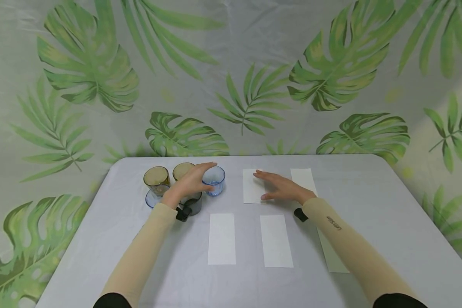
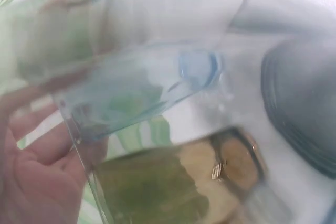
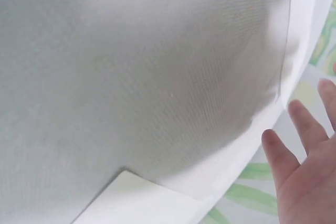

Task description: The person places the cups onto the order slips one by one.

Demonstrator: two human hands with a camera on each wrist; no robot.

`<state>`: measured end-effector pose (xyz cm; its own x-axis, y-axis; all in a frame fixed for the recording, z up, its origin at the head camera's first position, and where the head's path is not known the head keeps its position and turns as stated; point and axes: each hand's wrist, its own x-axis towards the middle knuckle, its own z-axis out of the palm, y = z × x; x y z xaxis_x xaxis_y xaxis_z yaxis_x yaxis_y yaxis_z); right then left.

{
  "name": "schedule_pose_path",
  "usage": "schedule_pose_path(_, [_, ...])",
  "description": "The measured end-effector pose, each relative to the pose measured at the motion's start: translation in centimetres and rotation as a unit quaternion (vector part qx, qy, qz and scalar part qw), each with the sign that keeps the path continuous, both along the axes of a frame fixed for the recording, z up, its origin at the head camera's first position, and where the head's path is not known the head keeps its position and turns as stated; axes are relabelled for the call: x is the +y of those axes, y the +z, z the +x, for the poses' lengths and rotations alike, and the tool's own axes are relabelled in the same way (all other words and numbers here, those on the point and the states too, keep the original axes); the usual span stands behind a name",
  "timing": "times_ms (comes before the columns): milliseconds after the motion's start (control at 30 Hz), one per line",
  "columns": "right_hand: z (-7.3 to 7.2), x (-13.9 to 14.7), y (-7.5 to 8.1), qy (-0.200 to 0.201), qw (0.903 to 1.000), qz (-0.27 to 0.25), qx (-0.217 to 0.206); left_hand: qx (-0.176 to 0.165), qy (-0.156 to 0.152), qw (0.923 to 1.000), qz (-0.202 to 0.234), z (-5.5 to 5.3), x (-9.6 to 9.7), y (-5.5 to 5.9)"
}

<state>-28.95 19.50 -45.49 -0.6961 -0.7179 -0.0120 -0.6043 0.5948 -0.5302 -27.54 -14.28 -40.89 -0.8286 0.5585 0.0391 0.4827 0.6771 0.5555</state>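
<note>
My left hand (image 1: 190, 182) is beside a clear blue glass (image 1: 217, 183) on the table, fingertips near its far rim and thumb near its front. In the left wrist view the fingers look loosely extended beside the glass rims; a firm grip does not show. Two amber glasses (image 1: 156, 176), a dark grey glass (image 1: 193, 206) and another bluish glass (image 1: 152, 199) cluster around that hand and wrist, partly covered. My right hand (image 1: 282, 187) hovers with fingers spread at a white paper rectangle (image 1: 250, 188), holding nothing.
More white paper rectangles lie on the white-covered table (image 1: 138, 256): one behind the right hand (image 1: 302, 175), two nearer the front (image 1: 221, 239), and one partly under the right forearm (image 1: 333, 254). A leaf-patterned cloth (image 1: 262, 42) hangs behind the table.
</note>
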Motion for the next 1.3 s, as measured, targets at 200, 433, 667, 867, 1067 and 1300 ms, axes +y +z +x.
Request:
schedule_pose_path(200, [-0.6,-0.3,-0.6,-0.004,0.9999,0.012,-0.010,-0.011,0.007,0.9999,0.002,-0.1,0.0,-0.2])
schedule_pose_path(433, [-0.9,-0.5,-0.5,-0.015,0.9992,0.015,-0.034,-0.010,0.014,0.9996,0.022,0.0,-0.1,-0.4])
schedule_pose_path(667, [-1.0,-0.6,-0.6,-0.022,0.9988,0.026,-0.036,0.001,-0.001,0.9977,0.067,0.5,0.1,0.0])
schedule_pose_path(867, [-0.9,-0.6,-0.8,-0.033,0.9982,0.036,-0.034,0.026,-0.005,0.9969,0.074,1.4,1.0,1.4])
schedule_pose_path(1067, [-0.8,-0.6,-0.8,-0.042,0.9974,0.053,-0.026,0.061,-0.023,0.9938,0.089,2.3,2.5,2.8])
schedule_pose_path(1300, [-0.6,-1.0,-0.6,-0.051,0.9961,0.065,-0.031,0.058,-0.039,0.9912,0.112,2.8,4.0,3.1])
